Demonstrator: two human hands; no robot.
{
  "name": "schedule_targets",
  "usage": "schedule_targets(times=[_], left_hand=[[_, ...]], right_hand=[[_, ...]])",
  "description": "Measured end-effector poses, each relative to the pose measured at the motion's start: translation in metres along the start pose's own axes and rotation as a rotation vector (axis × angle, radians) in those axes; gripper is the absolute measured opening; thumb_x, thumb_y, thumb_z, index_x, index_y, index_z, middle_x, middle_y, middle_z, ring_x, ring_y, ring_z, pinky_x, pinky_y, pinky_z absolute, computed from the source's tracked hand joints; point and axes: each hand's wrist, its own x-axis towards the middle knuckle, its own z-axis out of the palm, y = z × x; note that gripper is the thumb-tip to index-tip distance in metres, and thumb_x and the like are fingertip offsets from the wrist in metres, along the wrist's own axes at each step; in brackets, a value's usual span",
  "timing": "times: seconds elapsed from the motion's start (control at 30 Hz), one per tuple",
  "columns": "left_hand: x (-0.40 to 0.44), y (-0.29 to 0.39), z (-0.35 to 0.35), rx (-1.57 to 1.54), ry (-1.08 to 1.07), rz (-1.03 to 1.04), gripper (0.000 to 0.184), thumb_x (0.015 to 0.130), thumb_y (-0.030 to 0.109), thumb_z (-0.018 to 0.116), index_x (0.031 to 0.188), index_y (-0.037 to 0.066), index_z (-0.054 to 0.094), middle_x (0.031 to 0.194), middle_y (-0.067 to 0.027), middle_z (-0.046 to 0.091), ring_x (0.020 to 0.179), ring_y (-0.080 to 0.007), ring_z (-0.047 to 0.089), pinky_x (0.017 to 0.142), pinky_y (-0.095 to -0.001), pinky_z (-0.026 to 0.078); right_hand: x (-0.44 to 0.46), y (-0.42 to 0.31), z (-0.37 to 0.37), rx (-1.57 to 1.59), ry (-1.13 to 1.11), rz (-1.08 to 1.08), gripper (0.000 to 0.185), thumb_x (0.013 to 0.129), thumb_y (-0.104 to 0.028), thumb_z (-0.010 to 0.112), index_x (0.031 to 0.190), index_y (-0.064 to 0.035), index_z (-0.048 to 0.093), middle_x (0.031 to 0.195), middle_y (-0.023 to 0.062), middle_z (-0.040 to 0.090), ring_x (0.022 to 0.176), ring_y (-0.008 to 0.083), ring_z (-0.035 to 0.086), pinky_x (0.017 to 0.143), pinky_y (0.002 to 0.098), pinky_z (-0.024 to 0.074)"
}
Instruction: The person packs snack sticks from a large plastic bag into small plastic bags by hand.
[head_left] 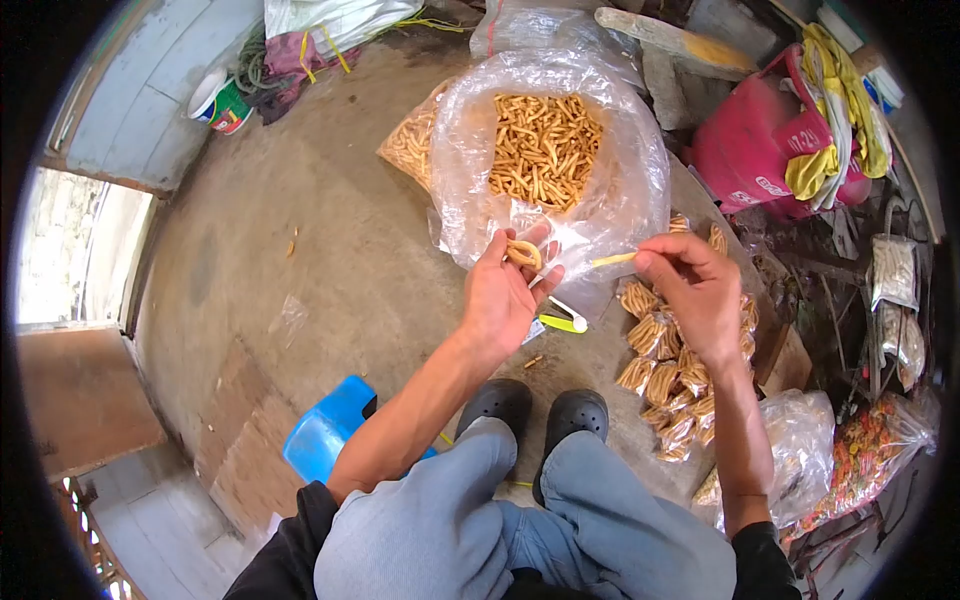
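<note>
The left hand (500, 305), half curled, holds a loop (523, 255). The right hand (700, 295) pinches a stick (613, 259) pointing lengthwise toward it.

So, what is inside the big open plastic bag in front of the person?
The open plastic bag holds a heap of brown snack sticks. Only the top layer shows; whatever lies beneath is covered.
</note>
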Motion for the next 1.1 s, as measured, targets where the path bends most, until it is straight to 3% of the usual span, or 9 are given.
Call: schedule_targets(times=[0.07, 0.23, 0.33, 0.6, 0.7, 0.77, 0.9, 1.0, 1.1], left_hand=[[-0.001, -0.004, 0.001, 0.015, -0.058, 0.013, 0.019, 0.103, 0.032, 0.033, 0.110, 0.016, 0.039, 0.126, -0.0112, 0.055, 0.112, -0.0241, 0.054, 0.088, -0.0416, 0.049], [-0.011, -0.010, 0.011, 0.040, -0.058, 0.023, 0.018, 0.103, 0.032, 0.033, 0.106, 0.017, 0.041, 0.123, -0.0075, 0.057, 0.111, -0.0219, 0.055, 0.088, -0.0411, 0.048], [-0.011, -0.005, 0.011, -0.019, -0.017, 0.022, 0.017, 0.103, 0.032, 0.034, 0.103, 0.018, 0.044, 0.118, -0.0033, 0.059, 0.108, -0.0199, 0.056, 0.087, -0.0396, 0.048], [-0.015, -0.002, 0.011, -0.054, -0.040, 0.035, 0.018, 0.103, 0.032, 0.033, 0.103, 0.018, 0.045, 0.115, -0.0022, 0.060, 0.108, -0.0199, 0.056, 0.089, -0.0401, 0.049], [-0.017, -0.011, 0.014, -0.005, -0.069, 0.044, 0.020, 0.104, 0.033, 0.031, 0.104, 0.018, 0.045, 0.115, -0.0024, 0.059, 0.108, -0.0197, 0.056, 0.090, -0.0403, 0.049], [-0.015, -0.016, 0.010, 0.009, -0.151, 0.059, 0.022, 0.104, 0.034, 0.030, 0.111, 0.014, 0.038, 0.126, -0.0095, 0.055, 0.111, -0.0227, 0.055, 0.090, -0.0439, 0.047], [-0.020, -0.014, 0.015, -0.016, -0.149, 0.059, 0.021, 0.104, 0.034, 0.030, 0.110, 0.015, 0.039, 0.126, -0.0088, 0.055, 0.111, -0.0225, 0.055, 0.091, -0.0443, 0.047], [-0.018, -0.001, 0.016, -0.061, -0.068, 0.032, 0.023, 0.104, 0.033, 0.031, 0.103, 0.017, 0.046, 0.114, -0.0014, 0.058, 0.106, -0.0180, 0.057, 0.086, -0.0383, 0.051], [-0.015, 0.005, 0.012, -0.096, -0.045, 0.016, 0.020, 0.104, 0.033, 0.030, 0.103, 0.018, 0.044, 0.126, -0.0050, 0.056, 0.111, -0.0225, 0.055, 0.091, -0.0418, 0.047]], right_hand=[[-0.004, 0.003, 0.007, -0.078, 0.001, -0.037, 0.012, 0.083, -0.008, 0.072, 0.092, -0.0008, 0.069, 0.077, -0.0003, 0.066, 0.068, 0.0027, 0.054, 0.058, 0.0195, 0.0427], [-0.006, 0.008, 0.021, -0.260, 0.007, -0.196, 0.011, 0.083, -0.007, 0.072, 0.091, -0.0014, 0.069, 0.075, -0.0004, 0.065, 0.062, 0.0025, 0.050, 0.054, 0.0192, 0.0397], [-0.007, 0.004, 0.016, -0.069, 0.041, -0.174, 0.010, 0.083, -0.008, 0.073, 0.090, -0.0015, 0.070, 0.075, 0.0001, 0.066, 0.063, 0.0026, 0.052, 0.054, 0.0194, 0.0403], [-0.006, -0.006, 0.017, -0.187, -0.025, -0.102, 0.012, 0.080, -0.010, 0.075, 0.089, -0.0026, 0.071, 0.073, 0.0026, 0.066, 0.062, 0.0063, 0.055, 0.055, 0.0220, 0.0428], [-0.005, -0.002, 0.030, -0.245, -0.007, -0.239, 0.013, 0.078, -0.009, 0.076, 0.088, -0.0032, 0.071, 0.073, 0.0048, 0.065, 0.063, 0.0106, 0.056, 0.056, 0.0237, 0.0434], [-0.003, 0.004, 0.035, -0.252, 0.069, -0.317, 0.013, 0.076, -0.009, 0.077, 0.087, -0.0033, 0.072, 0.075, 0.0060, 0.062, 0.066, 0.0132, 0.057, 0.057, 0.0247, 0.0437], [-0.003, 0.007, 0.034, -0.216, 0.088, -0.331, 0.012, 0.076, -0.008, 0.077, 0.086, -0.0037, 0.072, 0.078, 0.0045, 0.060, 0.069, 0.0118, 0.055, 0.057, 0.0242, 0.0417], [-0.002, 0.003, 0.021, -0.084, 0.148, -0.430, 0.011, 0.076, -0.007, 0.077, 0.085, -0.0044, 0.072, 0.080, 0.0026, 0.059, 0.069, 0.0098, 0.052, 0.056, 0.0229, 0.0386], [-0.005, -0.006, 0.011, -0.105, 0.175, -0.381, 0.009, 0.076, -0.005, 0.076, 0.084, -0.0051, 0.071, 0.081, 0.0014, 0.058, 0.068, 0.0083, 0.050, 0.055, 0.0219, 0.0367]])
